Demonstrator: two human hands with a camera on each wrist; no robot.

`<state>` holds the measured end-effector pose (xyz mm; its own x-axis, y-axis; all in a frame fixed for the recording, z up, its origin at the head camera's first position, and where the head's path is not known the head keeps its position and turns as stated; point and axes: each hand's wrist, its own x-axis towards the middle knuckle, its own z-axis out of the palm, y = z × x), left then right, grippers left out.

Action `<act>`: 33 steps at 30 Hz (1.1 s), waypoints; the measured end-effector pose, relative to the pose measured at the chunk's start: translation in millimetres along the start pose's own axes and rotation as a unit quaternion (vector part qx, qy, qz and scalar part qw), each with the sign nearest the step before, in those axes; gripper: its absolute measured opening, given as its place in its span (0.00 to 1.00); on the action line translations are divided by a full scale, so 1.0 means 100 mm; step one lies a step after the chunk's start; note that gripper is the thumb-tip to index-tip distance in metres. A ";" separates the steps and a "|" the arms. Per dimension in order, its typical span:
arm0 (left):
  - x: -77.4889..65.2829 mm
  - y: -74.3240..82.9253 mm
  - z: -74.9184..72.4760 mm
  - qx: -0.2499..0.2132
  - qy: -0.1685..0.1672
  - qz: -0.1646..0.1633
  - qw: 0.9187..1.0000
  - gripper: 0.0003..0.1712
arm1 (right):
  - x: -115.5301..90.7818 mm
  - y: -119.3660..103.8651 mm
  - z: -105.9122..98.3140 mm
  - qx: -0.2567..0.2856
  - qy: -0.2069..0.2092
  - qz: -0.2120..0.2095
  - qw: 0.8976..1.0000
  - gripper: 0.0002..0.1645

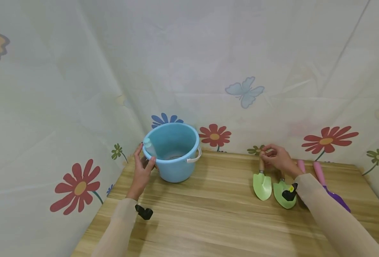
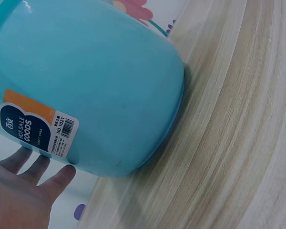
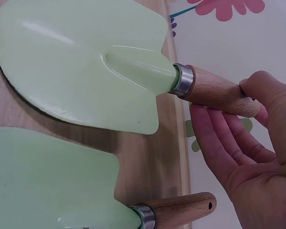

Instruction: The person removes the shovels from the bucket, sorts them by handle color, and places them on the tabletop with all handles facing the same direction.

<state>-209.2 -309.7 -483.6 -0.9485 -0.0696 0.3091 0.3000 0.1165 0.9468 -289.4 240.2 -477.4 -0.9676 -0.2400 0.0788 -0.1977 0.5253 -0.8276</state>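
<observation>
My left hand (image 1: 141, 175) rests against the near left side of a light blue bucket (image 1: 178, 170), its thumb and fingers spread at the rim. In the left wrist view, fingertips (image 2: 64, 176) touch the outer wall beside the sticker (image 2: 38, 124). Inside the bucket leans a pale bottle with a teal cap (image 1: 148, 142). On the right, my right hand (image 1: 280, 160) pinches the wooden handle of a light green trowel (image 3: 86, 62) between thumb and fingers. A second green trowel (image 1: 285, 195) with a wooden handle lies beside it, partly behind my wrist.
To the right lies a purple tool (image 1: 338, 200) with a pink handle (image 1: 319, 173). Another pink handle (image 1: 301, 165) shows beyond my right forearm, its other end hidden. The bucket's white handle (image 1: 194, 157) hangs on its right side. Flowered cloth (image 1: 189, 71) backs the wooden table (image 1: 208, 214).
</observation>
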 end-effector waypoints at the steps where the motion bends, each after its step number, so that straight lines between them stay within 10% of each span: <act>1: 0.01 -0.01 0.00 0.000 -0.001 0.000 1.000 0.45 | 0.00 0.01 0.01 -0.002 0.000 0.003 1.000 0.21; 33: -0.02 0.02 0.02 -0.008 0.002 0.012 1.000 0.44 | 0.02 0.22 0.17 0.050 -0.039 0.080 0.995 0.22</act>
<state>-207.4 -307.7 -482.7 -0.9402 -0.0711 0.3330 0.3252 0.1022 0.9401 -292.9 237.3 -504.7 -0.9696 -0.2244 -0.0977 -0.0222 0.4783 -0.8779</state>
